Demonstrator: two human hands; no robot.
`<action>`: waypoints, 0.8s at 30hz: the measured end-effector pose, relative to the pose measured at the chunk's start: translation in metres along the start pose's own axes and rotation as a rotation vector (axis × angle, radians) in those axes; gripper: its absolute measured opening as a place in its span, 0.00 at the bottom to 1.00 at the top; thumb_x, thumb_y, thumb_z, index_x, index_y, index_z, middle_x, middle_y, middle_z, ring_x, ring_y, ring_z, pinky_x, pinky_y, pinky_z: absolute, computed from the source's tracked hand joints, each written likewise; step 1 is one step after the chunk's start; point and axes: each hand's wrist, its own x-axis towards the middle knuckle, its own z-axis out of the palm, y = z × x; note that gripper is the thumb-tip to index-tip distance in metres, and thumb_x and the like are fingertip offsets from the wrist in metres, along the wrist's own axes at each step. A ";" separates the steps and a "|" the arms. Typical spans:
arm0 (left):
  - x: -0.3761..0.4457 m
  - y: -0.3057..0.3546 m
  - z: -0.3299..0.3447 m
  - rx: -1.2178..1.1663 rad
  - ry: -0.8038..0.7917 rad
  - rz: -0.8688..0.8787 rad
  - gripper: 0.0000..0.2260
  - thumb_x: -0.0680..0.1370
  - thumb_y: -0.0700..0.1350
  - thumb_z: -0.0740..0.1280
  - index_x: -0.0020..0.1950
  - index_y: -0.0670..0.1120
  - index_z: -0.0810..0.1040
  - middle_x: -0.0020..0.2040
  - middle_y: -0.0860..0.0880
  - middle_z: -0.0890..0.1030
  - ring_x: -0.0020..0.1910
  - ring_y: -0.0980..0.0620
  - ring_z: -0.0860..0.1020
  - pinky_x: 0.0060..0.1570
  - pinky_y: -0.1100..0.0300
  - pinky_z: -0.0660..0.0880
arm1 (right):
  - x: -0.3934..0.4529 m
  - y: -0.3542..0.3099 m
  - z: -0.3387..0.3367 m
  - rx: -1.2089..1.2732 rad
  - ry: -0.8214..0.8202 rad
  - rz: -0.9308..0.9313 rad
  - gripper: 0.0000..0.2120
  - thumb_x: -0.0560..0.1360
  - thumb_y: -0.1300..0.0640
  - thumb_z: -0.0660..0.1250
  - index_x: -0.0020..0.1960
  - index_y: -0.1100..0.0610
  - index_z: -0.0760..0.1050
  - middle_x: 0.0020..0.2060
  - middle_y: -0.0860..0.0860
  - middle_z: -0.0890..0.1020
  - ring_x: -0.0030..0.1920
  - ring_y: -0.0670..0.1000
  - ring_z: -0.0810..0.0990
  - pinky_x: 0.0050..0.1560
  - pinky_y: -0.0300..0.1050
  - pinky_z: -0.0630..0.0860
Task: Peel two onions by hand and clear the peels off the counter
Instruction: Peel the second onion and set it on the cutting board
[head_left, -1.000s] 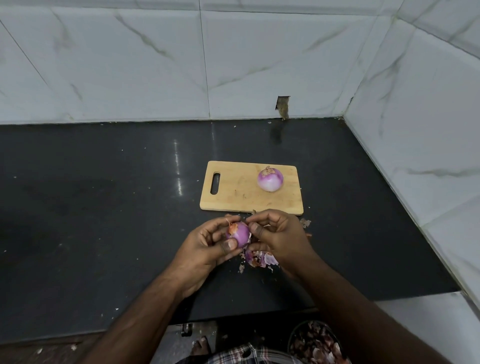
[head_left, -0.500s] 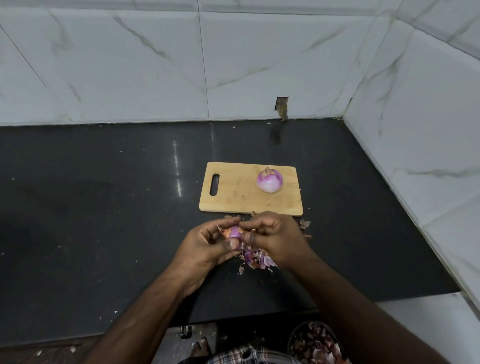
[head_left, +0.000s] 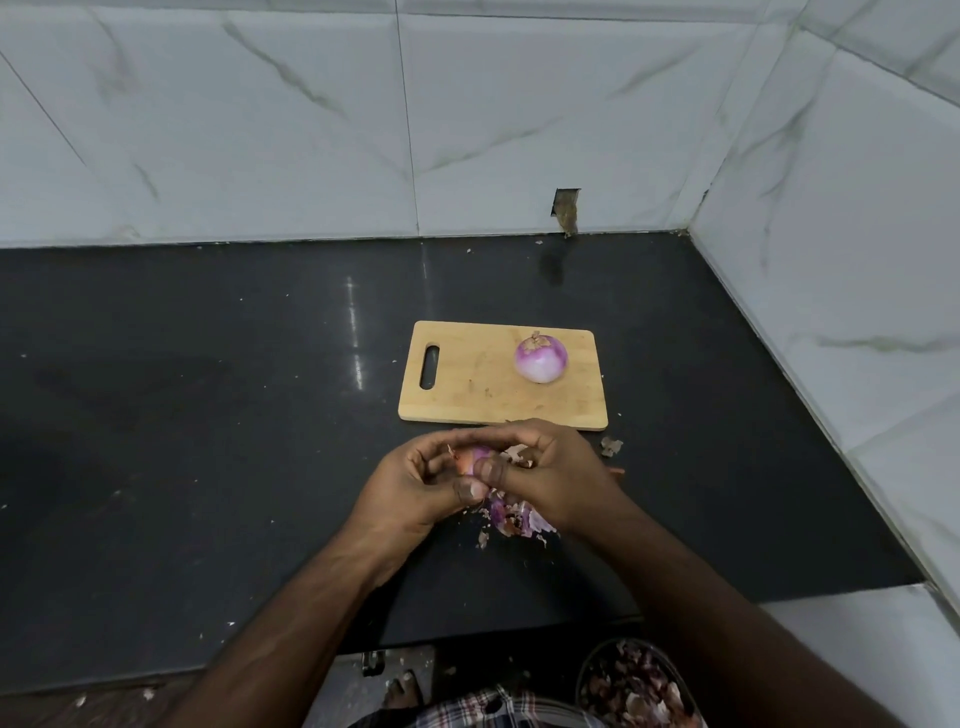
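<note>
Just below the centre of the frame, a small onion (head_left: 470, 460) is held between both hands above the dark surface (head_left: 208, 415). It is gripped by the left hand (head_left: 415, 488), whose fingers are curled round its far side while the thumb is pressed against its near side; only a strip of purple flesh and some orange skin is seen between the hands. The right hand (head_left: 556, 478) is laid against the onion from the right, with its fingers (head_left: 524, 434) curled over the top and its thumb set on the purple flesh beside the left thumb. A piece of pale skin appears to be pinched near the right fingers, though the exact grip cannot be told.

A heap of purple and white peels (head_left: 514, 519) is seen on the surface directly beneath the hands, partly covered by the right wrist. A loose scrap of peel (head_left: 611, 446) is found just to the right of the right hand.

Above the hands, a wooden cutting board (head_left: 467, 384) lies flat, and a peeled onion (head_left: 541, 358) is set on its right half, apart from the hands.

At the lower right edge of the frame, below the surface, a round container (head_left: 587, 670) filled with peels is partly seen.
</note>
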 end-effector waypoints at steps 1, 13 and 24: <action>0.000 0.000 0.000 0.017 0.008 0.002 0.25 0.66 0.32 0.76 0.62 0.41 0.80 0.55 0.39 0.85 0.54 0.43 0.83 0.54 0.52 0.82 | 0.000 0.002 0.001 0.014 0.018 -0.004 0.11 0.73 0.58 0.75 0.52 0.45 0.84 0.47 0.45 0.86 0.51 0.46 0.84 0.55 0.51 0.82; -0.001 -0.001 -0.001 -0.254 0.065 -0.114 0.18 0.71 0.35 0.70 0.61 0.39 0.80 0.52 0.40 0.84 0.46 0.47 0.85 0.48 0.55 0.83 | -0.001 0.013 0.007 0.267 0.126 0.011 0.14 0.73 0.74 0.69 0.43 0.56 0.82 0.37 0.51 0.86 0.41 0.50 0.86 0.42 0.42 0.82; -0.001 0.002 0.002 -0.221 0.120 -0.219 0.17 0.74 0.48 0.69 0.58 0.37 0.79 0.46 0.37 0.85 0.39 0.47 0.85 0.40 0.58 0.84 | -0.003 0.006 0.000 -0.297 0.042 -0.059 0.24 0.71 0.52 0.77 0.66 0.46 0.77 0.59 0.41 0.82 0.60 0.40 0.78 0.63 0.47 0.76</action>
